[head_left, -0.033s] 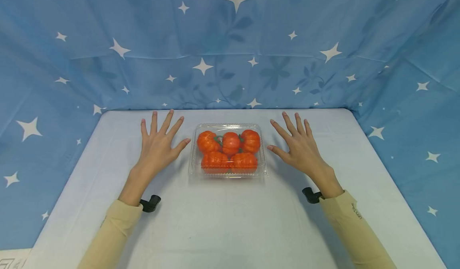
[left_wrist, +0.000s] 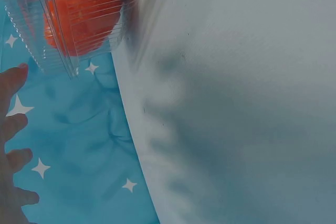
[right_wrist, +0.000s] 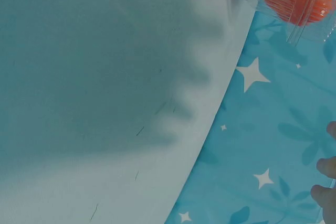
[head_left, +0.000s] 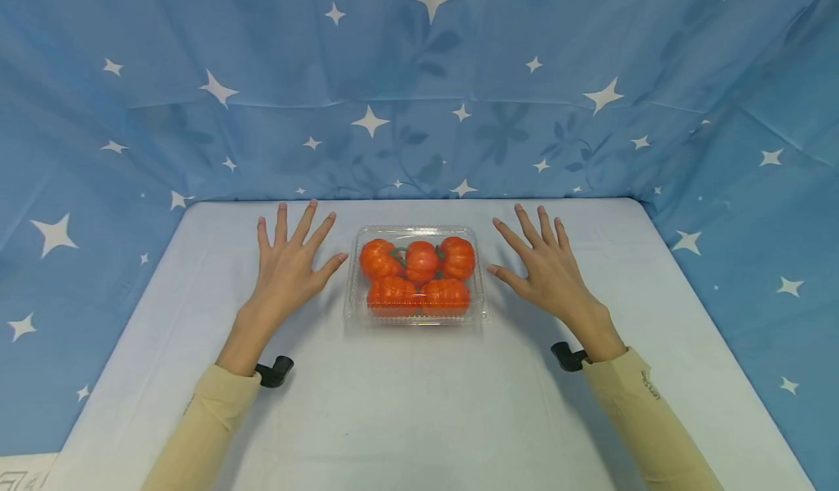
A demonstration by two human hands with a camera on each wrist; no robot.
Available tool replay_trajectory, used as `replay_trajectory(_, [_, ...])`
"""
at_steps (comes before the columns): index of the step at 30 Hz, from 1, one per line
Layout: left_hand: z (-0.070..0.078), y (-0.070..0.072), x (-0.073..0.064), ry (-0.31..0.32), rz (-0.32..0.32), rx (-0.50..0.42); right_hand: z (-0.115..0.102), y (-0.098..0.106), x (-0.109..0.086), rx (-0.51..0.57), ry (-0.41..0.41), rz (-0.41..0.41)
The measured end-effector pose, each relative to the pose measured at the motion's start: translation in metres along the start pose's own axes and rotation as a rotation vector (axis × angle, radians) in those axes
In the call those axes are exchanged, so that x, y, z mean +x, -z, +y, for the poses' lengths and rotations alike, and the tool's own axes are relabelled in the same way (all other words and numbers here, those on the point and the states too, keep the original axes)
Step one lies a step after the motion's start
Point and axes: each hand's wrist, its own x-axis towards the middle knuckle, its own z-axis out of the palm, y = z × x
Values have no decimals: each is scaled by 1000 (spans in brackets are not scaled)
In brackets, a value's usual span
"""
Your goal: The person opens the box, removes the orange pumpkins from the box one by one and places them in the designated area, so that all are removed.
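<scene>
A clear plastic clamshell box (head_left: 419,321) sits on the white table, its lid down over several ribbed orange-red miniature pumpkins (head_left: 422,261) with green stems. To the left of the box is my left hand (head_left: 287,269), fingers spread and holding nothing, thumb tip closest to the box wall. My right hand (head_left: 552,271) mirrors it on the other side, fingers spread, also without anything in it. Both hands are apart from the box. Fingers (left_wrist: 16,128) show at the left edge of the left wrist view; fingertips (right_wrist: 328,167) appear at the right edge of the right wrist view.
A white cloth covers the table (head_left: 419,418). Behind it and along both sides hangs a blue curtain (head_left: 275,134) with white stars. Black wrist mounts (head_left: 275,371) stick out inward at each cuff. A pale printed sheet (head_left: 26,470) shows at the bottom left corner.
</scene>
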Motion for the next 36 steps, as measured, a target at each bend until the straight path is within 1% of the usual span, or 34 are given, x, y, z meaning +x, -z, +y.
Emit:
replay_trajectory(8, [0, 1, -4, -11, 28, -23, -2, -1, -1, 3, 4, 10])
replay_trajectory(11, [0, -1, -5, 3, 20, -25, -5, -1, -2, 1, 12, 17])
replay_trajectory(14, [1, -3, -6, 26, 10, -50, -9, -2, -2, 4, 21, 37])
replay_trajectory(17, [4, -6, -7, 46, 2, -116, -13, -2, -2, 24, 30, 62])
replay_trajectory(20, [7, -9, -8, 67, -15, -201, -18, -1, -3, 46, 49, 81])
replay_trajectory(24, [11, -16, -9, 100, -36, -296, -25, 0, -3, 66, 66, 79])
replay_trajectory(27, [13, -21, -9, 130, -44, -365, -32, 1, -3, 80, 66, 62])
replay_trajectory(30, [16, -24, -9, 177, -61, -434, -39, 2, -5, 101, 62, 43])
replay_trajectory(36, [21, -26, -10, 302, -128, -612, -56, 0, -7, 160, 84, 20])
